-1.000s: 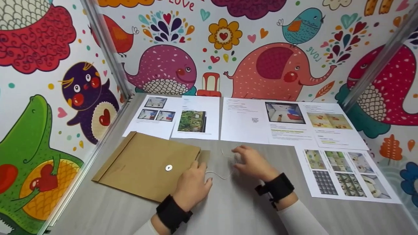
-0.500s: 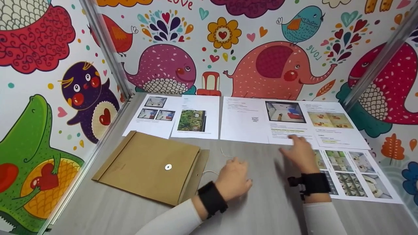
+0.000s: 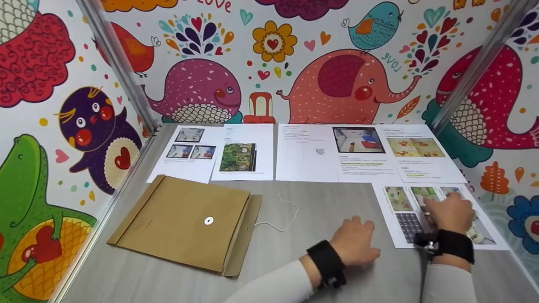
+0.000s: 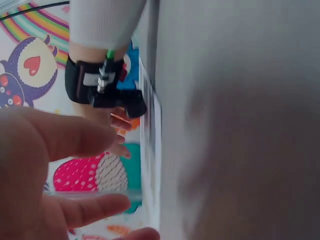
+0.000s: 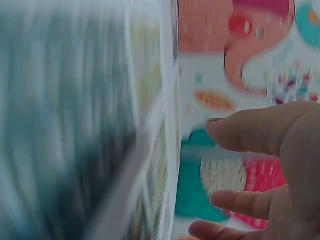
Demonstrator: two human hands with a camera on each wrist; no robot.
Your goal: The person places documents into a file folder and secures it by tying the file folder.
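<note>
My right hand (image 3: pixel 450 211) is over the sheet of small pictures (image 3: pixel 391 235) at the right, overlapping it in the head view. In the right wrist view its thumb and fingers are spread, with nothing between them. My left hand (image 3: pixel 354 240) hovers over the grey table left of that sheet, its fingers relaxed and apart; the left wrist view shows nothing held. A brown kraft paper envelope (image 3: pixel 185 219) lies on the left of the table, with a white button (image 3: pixel 209 221) and its flap unfolded to the right. From the flap a white string (image 3: pixel 290 225) curls loosely across the table.
A row of printed sheets (image 3: pixel 305 164) lies along the back of the table (image 3: pixel 320 198). Walls with cartoon animals enclose the back and sides, with metal posts (image 3: pixel 467 67) at the corners. Both wrists wear black straps (image 3: pixel 326 263).
My left hand has left the envelope's flap and moved right. My right hand has moved from beside the string to the picture sheet. The string now lies free, and the head view has shifted slightly.
</note>
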